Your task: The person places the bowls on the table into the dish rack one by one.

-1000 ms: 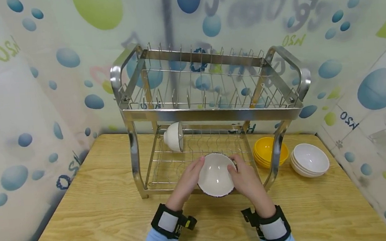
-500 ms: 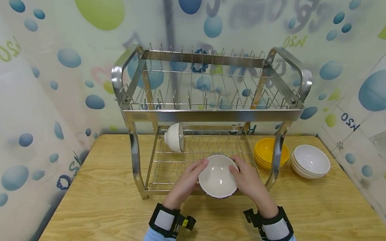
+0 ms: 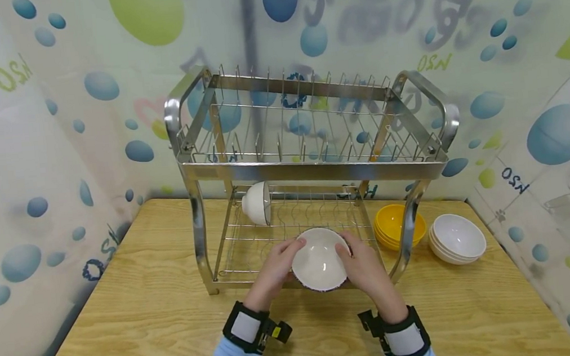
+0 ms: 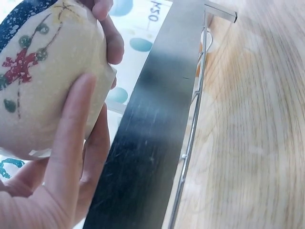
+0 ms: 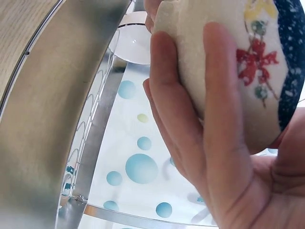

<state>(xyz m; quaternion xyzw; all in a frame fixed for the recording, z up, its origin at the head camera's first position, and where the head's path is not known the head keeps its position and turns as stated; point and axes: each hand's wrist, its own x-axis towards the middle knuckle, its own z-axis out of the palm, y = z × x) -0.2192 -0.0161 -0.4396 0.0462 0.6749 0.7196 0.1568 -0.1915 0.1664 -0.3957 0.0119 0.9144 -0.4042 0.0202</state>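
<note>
Both hands hold a white bowl point(image 3: 320, 260) with a dark blue rim, tilted so its inside faces the head camera. My left hand point(image 3: 275, 269) grips its left side, thumb at the rim; my right hand point(image 3: 363, 261) grips the right side, thumb over the rim. Red flowers and green dots decorate the bowl's outside, seen in the right wrist view under the fingers point(image 5: 221, 86). The bowl is at the front of a two-tier steel dish rack point(image 3: 315, 169), overlapping its lower tier. A second white bowl point(image 3: 256, 203) stands on its side at the lower tier's left.
Stacked yellow bowls point(image 3: 393, 222) stand by the rack's right front leg, with stacked white bowls point(image 3: 458, 236) farther right. The rack's upper tier with upright wires hangs above the hands. All stand on a wooden table point(image 3: 140, 326) against patterned curtains.
The bowl and both hands stay nearly in place at the rack's front, shifting only slightly. Both hands keep their grip.
</note>
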